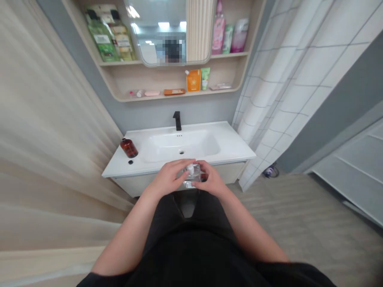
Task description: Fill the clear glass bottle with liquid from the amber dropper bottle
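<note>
Your left hand (169,179) and right hand (213,180) together clamp clear square pump bottle (191,177) near front edge of white ceramic washbasin (227,149); keep grip firm, level.

Against a grey wall (143,117) sits a white vanity basin (230,141) with a black faucet (177,120), and an amber bottle (129,148) stands at its left end as you face it. Above, a pale wooden shelf unit (119,81) wraps around a rounded mirror (161,24) that catches the ceiling lights, with toiletries (194,79) lined along the shelves. 2 curtains frame the basin: a beige pleated curtain (54,119) on the left, a white grid-patterned curtain (269,99) on the right. The floor (299,215) is a pale, striped grey-beige.
</note>
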{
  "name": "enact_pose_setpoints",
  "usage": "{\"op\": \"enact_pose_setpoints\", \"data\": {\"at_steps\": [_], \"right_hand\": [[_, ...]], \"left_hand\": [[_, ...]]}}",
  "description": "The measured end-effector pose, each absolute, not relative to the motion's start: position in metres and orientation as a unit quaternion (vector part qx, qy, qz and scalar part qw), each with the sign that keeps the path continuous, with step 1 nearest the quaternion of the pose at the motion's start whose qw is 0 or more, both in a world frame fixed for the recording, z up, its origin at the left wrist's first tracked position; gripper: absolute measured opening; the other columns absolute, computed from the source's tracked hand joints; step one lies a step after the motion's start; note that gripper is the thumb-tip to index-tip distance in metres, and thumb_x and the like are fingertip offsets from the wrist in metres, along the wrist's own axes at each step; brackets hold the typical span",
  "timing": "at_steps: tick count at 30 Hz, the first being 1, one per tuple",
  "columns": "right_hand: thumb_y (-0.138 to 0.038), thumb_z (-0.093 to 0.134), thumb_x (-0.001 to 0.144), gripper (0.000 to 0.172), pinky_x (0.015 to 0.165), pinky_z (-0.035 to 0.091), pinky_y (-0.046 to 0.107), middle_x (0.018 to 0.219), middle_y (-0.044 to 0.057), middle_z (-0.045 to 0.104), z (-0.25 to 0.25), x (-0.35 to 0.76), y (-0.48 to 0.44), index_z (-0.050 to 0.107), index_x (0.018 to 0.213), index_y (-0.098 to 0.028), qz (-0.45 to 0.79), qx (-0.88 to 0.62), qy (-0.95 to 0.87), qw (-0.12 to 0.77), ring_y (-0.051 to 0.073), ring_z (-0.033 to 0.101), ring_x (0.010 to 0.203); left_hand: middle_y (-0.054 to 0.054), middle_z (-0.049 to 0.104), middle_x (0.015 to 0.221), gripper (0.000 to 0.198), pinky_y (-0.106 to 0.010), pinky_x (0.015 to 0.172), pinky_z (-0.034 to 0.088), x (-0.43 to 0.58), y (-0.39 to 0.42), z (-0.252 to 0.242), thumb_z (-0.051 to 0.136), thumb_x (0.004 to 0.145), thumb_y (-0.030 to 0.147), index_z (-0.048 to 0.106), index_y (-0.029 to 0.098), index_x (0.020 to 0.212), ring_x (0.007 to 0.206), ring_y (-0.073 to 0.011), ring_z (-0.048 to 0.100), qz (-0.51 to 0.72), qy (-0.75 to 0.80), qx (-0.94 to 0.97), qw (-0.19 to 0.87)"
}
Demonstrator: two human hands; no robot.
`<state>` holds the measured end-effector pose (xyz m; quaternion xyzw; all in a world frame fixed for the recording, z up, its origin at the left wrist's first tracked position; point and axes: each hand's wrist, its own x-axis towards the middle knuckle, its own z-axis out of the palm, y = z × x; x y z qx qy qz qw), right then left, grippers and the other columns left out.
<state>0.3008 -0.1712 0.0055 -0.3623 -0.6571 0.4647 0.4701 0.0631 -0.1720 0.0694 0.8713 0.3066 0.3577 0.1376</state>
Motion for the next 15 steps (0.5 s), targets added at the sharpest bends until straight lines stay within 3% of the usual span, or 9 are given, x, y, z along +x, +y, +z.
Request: {"op": "enact_pose_setpoints", "data": {"at_steps": [2,4,6,10,15], "right_hand": [[-0.036,0.096,0.071,0.073,0.087,0.063,0.038,0.126,0.007,0.077,0.0052,0.3004,-0.1712,0.065,0.137,-0.028,0.458,-0.365,-0.66,0.47,0.028,0.075,0.109],[-0.036,0.096,0.071,0.072,0.086,0.062,0.037,0.126,0.007,0.077,0.0053,0.3002,-0.1713,0.067,0.136,-0.028,0.456,-0.363,-0.664,0.468,0.027,0.075,0.11],[-0.036,0.096,0.071,0.071,0.084,0.062,0.036,0.123,0.006,0.077,0.0058,0.3001,-0.1716,0.068,0.135,-0.028,0.461,-0.357,-0.667,0.464,0.027,0.075,0.107],[-0.037,0.096,0.072,0.071,0.085,0.062,0.037,0.125,0.006,0.078,0.0067,0.3007,-0.1718,0.068,0.137,-0.029,0.472,-0.352,-0.657,0.472,0.027,0.075,0.108],[-0.038,0.098,0.071,0.075,0.087,0.063,0.038,0.126,0.007,0.078,0.005,0.3024,-0.1704,0.068,0.139,-0.028,0.474,-0.356,-0.655,0.469,0.028,0.076,0.11]], "left_hand": [[-0.009,0.079,0.148,0.049,-0.049,0.118,0.062,0.0636,-0.1719,0.0676,0.067,0.109,0.031,0.071,0.031,0.157,0.132,-0.0296,0.078,0.36,0.323,0.87,0.101],[-0.009,0.08,0.147,0.048,-0.049,0.117,0.062,0.0631,-0.1716,0.0662,0.059,0.111,0.027,0.07,0.031,0.157,0.132,-0.0282,0.078,0.361,0.314,0.874,0.09],[-0.008,0.076,0.153,0.052,-0.049,0.119,0.06,0.0622,-0.1718,0.0663,0.053,0.111,0.023,0.068,0.032,0.16,0.139,-0.0276,0.075,0.353,0.293,0.883,0.105],[-0.009,0.075,0.154,0.052,-0.051,0.123,0.057,0.0637,-0.1754,0.0708,0.062,0.108,0.028,0.068,0.031,0.16,0.141,-0.0301,0.073,0.347,0.315,0.874,0.126],[-0.007,0.075,0.155,0.054,-0.049,0.125,0.057,0.068,-0.1806,0.0746,0.057,0.108,0.022,0.069,0.031,0.16,0.142,-0.0285,0.072,0.349,0.332,0.86,0.169]]}}
